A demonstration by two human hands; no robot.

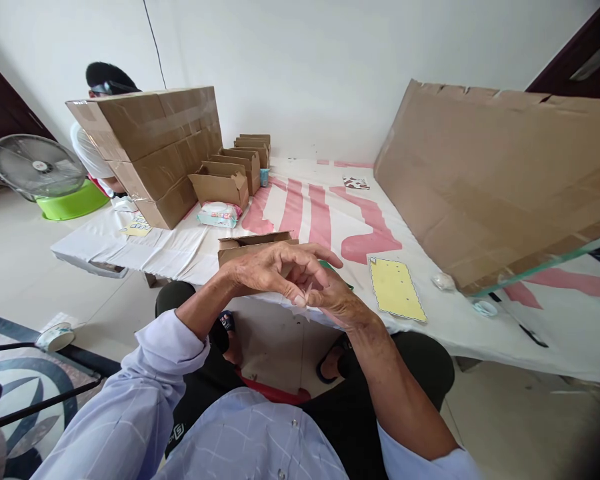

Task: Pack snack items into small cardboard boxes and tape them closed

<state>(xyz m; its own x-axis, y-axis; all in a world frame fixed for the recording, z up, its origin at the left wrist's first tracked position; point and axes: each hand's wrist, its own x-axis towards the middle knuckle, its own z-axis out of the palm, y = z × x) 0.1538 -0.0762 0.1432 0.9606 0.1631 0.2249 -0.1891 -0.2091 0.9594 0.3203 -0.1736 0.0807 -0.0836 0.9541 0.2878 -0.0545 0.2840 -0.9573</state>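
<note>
Over the table's front edge, my left hand [275,267] and my right hand [336,297] meet with their fingertips together. The left thumb and fingers are pinched, and the right fingers are closed against them. A thin, pale, see-through scrap [307,308] shows at the fingertips, too small to name. Just behind my left hand stands an open cardboard box [240,245], partly hidden by the hand and wrist. Beyond the right hand, a bit of something green [350,286] peeks out. A yellow card with a wavy edge [397,290] lies to the right of my right hand.
Stacked cardboard cartons [155,147] stand at left, with a person [93,143] behind them. Several open boxes [223,183] line up beside a wipes pack [219,214]. A large cardboard panel [505,180] leans at right, near a black-handled tool [533,335].
</note>
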